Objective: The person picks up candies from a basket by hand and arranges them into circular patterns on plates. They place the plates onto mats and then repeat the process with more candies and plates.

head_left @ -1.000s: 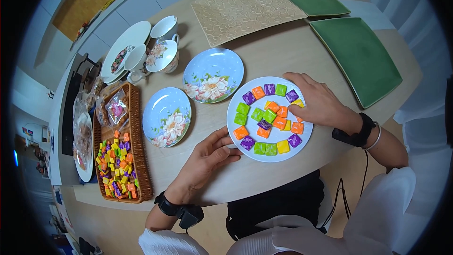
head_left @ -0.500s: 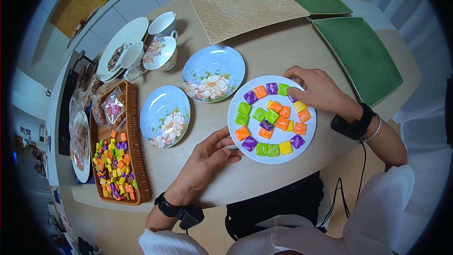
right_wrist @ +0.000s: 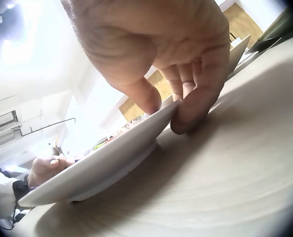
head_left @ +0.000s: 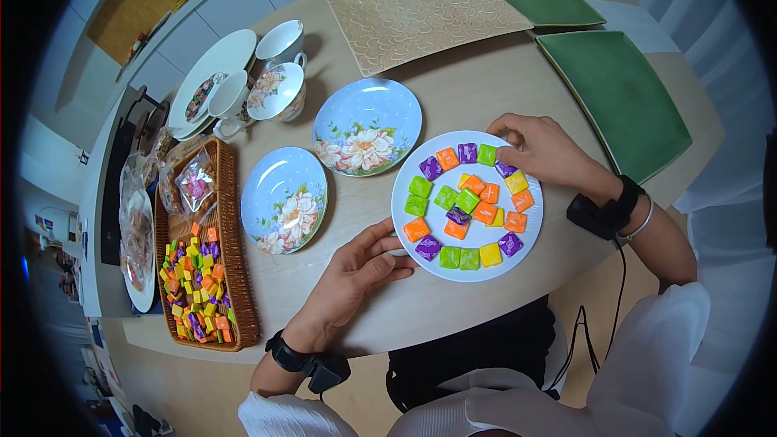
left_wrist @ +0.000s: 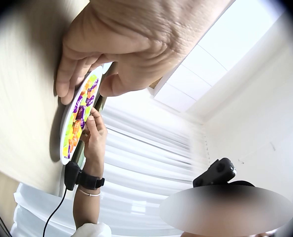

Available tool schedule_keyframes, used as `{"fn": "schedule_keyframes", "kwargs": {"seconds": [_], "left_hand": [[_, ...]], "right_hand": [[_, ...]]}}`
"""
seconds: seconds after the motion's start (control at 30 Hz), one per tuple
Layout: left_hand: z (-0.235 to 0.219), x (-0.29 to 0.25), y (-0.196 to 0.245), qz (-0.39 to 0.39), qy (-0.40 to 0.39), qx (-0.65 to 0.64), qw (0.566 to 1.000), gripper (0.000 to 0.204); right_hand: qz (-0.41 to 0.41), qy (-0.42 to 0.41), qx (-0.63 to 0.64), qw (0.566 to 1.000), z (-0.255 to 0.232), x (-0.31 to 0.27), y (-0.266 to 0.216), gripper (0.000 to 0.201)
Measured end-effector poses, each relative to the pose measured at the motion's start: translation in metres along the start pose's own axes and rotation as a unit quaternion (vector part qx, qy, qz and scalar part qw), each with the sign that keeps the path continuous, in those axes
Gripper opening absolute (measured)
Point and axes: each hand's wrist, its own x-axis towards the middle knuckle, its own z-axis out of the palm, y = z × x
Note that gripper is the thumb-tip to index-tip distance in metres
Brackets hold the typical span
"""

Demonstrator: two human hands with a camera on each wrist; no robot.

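Observation:
A round white plate (head_left: 486, 231) carries wrapped square candies in purple, orange, green and yellow, with an outer ring around a small cluster (head_left: 468, 202). At the plate's left rim, my left hand (head_left: 352, 271) pinches the edge, with the thumb above and the fingers beside and below. On the upper right, my right hand (head_left: 554, 150) grips the rim; its thumb lies over the edge near a purple candy (head_left: 504, 169). In the right wrist view the plate's underside (right_wrist: 107, 170) and foot show close over the table, with the fingertips under the rim.
Two blue floral plates (head_left: 283, 202) lie to the left. Beyond them are a wicker basket (head_left: 248, 307) of loose candies, floral cups (head_left: 275, 91) and white plates (head_left: 222, 53). A beige textured tray (head_left: 425, 16) and green dishes (head_left: 619, 101) stand farther back and right.
The white plate sits slightly farther right in the head view. My right hand has shifted up along the rim, uncovering the yellow candy. My left hand keeps its hold.

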Motion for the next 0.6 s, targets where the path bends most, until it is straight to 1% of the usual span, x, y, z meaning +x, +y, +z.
{"fn": "schedule_keyframes", "kwargs": {"seconds": [0.07,0.17,0.27,0.37,0.47,0.6], "left_hand": [[0.0,0.0,0.0,0.001,-0.001,0.002,1.0,0.057],[0.001,-0.001,-0.001,0.004,0.0,-0.004,1.0,0.058],[0.002,-0.002,-0.003,0.009,0.001,-0.018,1.0,0.059],[0.004,-0.003,-0.003,0.011,0.001,-0.029,1.0,0.059],[0.006,-0.004,-0.002,0.011,0.004,-0.034,0.999,0.059],[0.007,-0.004,-0.001,0.008,0.005,-0.034,0.999,0.059]], "right_hand": [[-0.024,0.006,-0.018,1.0,0.001,0.0,0.002,0.032],[-0.022,0.015,0.009,1.0,0.0,-0.001,0.006,0.032],[0.08,-0.013,0.114,0.99,-0.012,-0.012,0.003,0.028],[0.098,-0.07,0.197,0.973,-0.014,-0.021,0.017,0.028],[0.108,-0.081,0.242,0.961,-0.01,-0.028,0.02,0.029],[0.095,-0.071,0.249,0.961,-0.006,-0.028,0.025,0.03]]}}
